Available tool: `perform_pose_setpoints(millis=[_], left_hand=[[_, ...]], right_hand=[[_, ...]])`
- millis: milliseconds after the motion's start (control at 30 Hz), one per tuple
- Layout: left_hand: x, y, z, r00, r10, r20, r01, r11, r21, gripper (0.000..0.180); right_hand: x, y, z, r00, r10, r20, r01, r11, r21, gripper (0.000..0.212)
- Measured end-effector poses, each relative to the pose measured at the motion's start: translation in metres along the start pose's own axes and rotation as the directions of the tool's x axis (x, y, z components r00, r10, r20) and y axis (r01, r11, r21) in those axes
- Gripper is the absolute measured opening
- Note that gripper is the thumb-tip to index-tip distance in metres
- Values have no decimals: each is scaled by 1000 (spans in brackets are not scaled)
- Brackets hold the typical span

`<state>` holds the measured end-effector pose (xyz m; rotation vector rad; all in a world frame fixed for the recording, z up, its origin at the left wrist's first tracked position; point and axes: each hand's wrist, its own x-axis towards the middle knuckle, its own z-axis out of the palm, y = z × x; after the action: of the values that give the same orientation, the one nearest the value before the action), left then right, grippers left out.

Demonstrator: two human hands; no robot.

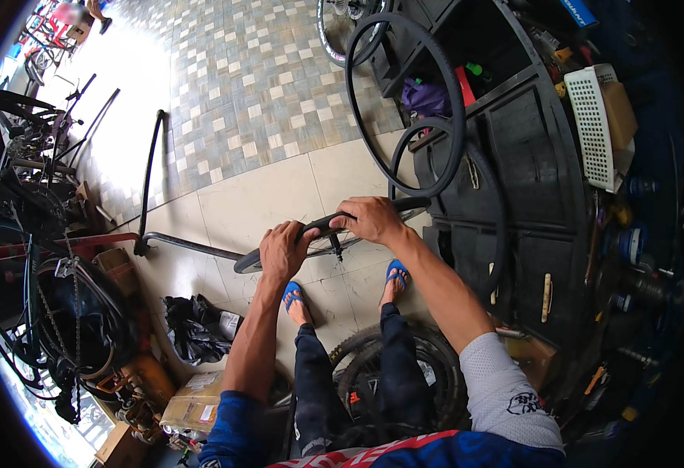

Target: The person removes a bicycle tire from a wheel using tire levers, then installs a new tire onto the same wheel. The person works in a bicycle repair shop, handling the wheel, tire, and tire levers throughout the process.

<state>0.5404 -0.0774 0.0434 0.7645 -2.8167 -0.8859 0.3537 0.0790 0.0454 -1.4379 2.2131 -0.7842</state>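
Note:
A bicycle wheel [412, 204] with a black tyre stands upright in front of me, seen nearly edge-on from above. Its thin spokes and hub axle [336, 247] show below the rim. My left hand [282, 248] is wrapped round the tyre on the left part of its top. To the right, my right hand [369, 219] grips the same tyre, fingers over the far side and thumb on the near side. Both thumbs point inward, with a short stretch of tyre between them. The wheel's lower part is hidden under my hands and the rim.
Loose black tyres [459, 117] lean against a black cabinet [537, 164] at right. A white basket [589, 129] sits on top. Bicycles and a black stand [148, 187] are at left, with a black plastic bag [196, 327] and a cardboard box [193, 400]. More wheels [451, 351] lie behind my legs.

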Motion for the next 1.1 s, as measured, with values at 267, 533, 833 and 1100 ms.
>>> perform_pose_setpoints(millis=[267,533,833,1100], left_hand=[[4,6,-12,957,-207,204,235,964,-126,51],[-42,-56,-65,919,-119,377,177,976,-124,36],[-40,43,-22,926,213,311,-277,944,180,50],[-63,-11,-80,962,148,227,-121,984,-130,26]], right_hand=[[6,-20,-12,886,369,281,-387,922,8,59],[-68,27,-15,999,-19,-42,16,996,-83,58],[-99,38,18,999,1,-37,-4,996,-92,24],[-114,-24,-16,993,-10,-120,10,1000,-1,47]])
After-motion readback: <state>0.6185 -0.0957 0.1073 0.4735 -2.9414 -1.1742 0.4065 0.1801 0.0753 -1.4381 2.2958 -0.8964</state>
